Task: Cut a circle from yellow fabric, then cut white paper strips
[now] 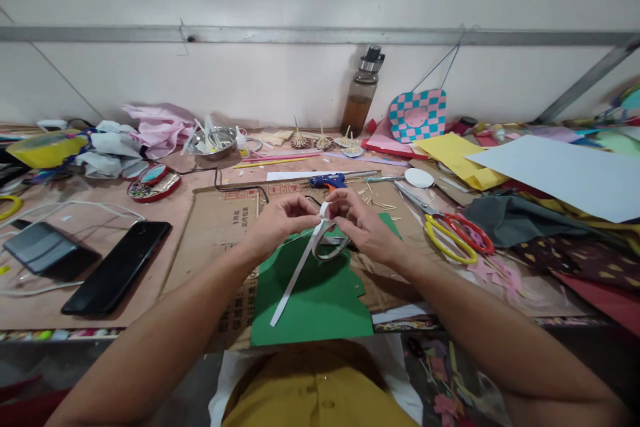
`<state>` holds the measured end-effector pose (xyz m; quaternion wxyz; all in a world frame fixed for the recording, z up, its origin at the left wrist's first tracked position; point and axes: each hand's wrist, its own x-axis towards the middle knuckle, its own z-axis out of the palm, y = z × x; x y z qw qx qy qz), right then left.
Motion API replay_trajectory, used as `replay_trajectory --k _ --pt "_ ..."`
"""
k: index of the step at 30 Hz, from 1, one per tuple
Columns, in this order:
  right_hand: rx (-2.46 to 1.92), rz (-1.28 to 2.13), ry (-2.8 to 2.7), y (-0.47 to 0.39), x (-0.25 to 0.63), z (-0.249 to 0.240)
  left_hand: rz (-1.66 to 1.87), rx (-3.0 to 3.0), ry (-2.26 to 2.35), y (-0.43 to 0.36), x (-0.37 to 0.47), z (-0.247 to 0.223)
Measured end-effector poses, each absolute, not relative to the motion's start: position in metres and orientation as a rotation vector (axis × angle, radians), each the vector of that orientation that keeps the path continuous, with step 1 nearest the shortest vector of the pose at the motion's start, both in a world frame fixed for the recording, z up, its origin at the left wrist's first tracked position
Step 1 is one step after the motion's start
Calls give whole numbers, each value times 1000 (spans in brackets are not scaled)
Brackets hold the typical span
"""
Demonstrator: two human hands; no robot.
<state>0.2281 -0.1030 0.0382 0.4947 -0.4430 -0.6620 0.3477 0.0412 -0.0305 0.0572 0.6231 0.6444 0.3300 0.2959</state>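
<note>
A narrow white paper strip [296, 281] slants down from between my two hands, its upper end bent into a small loop at the fingertips. My left hand [286, 221] pinches the strip from the left. On the other side my right hand [364, 225] closes its thumb and fingers on the same strip. Just under the right fingers hangs a thin whitish ring [331, 256]; whether the hand grips it cannot be made out. Below both hands lies a green sheet [310, 310] with a notched right edge, on a flattened cardboard piece [200, 247].
Beyond my hands lies a blue glue gun [327, 180]. Scissors with red and yellow handles [453, 233] rest to the right. A black phone [119, 268] is at left. A bottle [361, 93] stands by the wall, near a checkered heart [434, 113]. Papers [570, 163] pile up at right.
</note>
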Motion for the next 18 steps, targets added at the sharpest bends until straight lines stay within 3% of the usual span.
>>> replay_trajectory --k 11,18 --pt "-1134 987 -1481 -103 222 44 585 1458 676 -35 44 56" --pt "-1234 910 -1425 -99 220 38 481 1488 589 -36 44 54"
